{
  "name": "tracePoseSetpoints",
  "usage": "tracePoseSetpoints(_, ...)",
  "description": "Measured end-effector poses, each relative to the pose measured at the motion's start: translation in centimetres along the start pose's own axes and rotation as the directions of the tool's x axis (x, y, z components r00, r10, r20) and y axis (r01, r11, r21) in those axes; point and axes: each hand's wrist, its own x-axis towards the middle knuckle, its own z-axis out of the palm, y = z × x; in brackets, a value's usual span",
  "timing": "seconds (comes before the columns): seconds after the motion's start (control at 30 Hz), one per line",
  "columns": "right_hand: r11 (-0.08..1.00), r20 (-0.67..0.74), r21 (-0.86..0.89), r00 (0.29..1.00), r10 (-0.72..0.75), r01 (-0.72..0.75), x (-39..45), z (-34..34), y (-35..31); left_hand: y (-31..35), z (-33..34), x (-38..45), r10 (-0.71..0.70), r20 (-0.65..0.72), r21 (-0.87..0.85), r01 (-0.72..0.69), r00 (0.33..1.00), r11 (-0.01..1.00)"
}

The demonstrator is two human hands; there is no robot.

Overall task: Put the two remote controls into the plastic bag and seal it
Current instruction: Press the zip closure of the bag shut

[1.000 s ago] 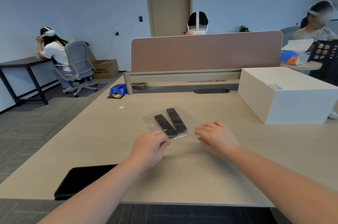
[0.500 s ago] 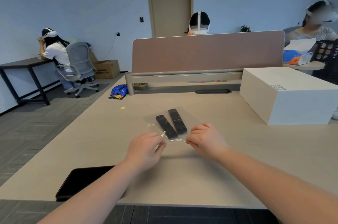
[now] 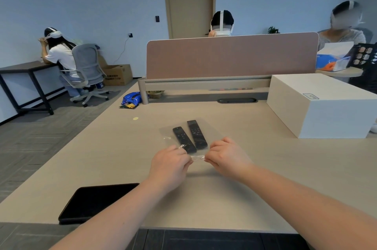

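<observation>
Both remotes (image 3: 189,139) are already inside the plastic bag (image 3: 212,130) lying flat on the counter (image 3: 265,168), long axes pointing away from me, and my left hand (image 3: 170,165) and right hand (image 3: 226,155) are pinching the near open edge, about equally close.

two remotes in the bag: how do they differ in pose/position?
The left remote lies nearer the person; the right remote reaches further up the bag. The left remote's near end sits beside the left hand, under crinkled plastic; the right remote's near end lies between the two hands, nearer the right hand. Shared: both black, slim, flat, roughly parallel, tilted the same way.
</observation>
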Motion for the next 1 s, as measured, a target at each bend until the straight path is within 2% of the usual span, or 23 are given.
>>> tracePoseSetpoints(0.13,0.995,0.098,-0.078,0.994,-0.049,0.056,-0.3,0.3,0.1,0.1,0.0,-0.2,0.018,0.007,0.002,-0.018,1.0,1.0)
tracePoseSetpoints(0.27,0.984,0.119,-0.151,0.99,-0.074,0.091,-0.9,0.6,0.6,0.1,0.1,-0.2,0.015,0.026,-0.014,-0.015,1.0,1.0)
tracePoseSetpoints(0.43,0.97,0.163,-0.233,0.986,-0.029,0.067,-2.4,0.7,2.2,0.0,0.0,0.0,0.002,0.015,-0.049,-0.001,1.0,0.999)
tracePoseSetpoints(0.77,0.971,0.251,-0.217,0.956,0.153,-0.098,-5.1,-0.5,5.4,-0.6,-0.5,0.0,-0.035,-0.026,-0.051,0.033,0.999,0.998)
tracePoseSetpoints(1.0,0.974,0.314,-0.223,0.942,0.118,-0.048,-5.5,-0.3,5.2,-0.8,0.3,-0.7,0.004,-0.016,-0.038,-0.005,1.0,0.999)
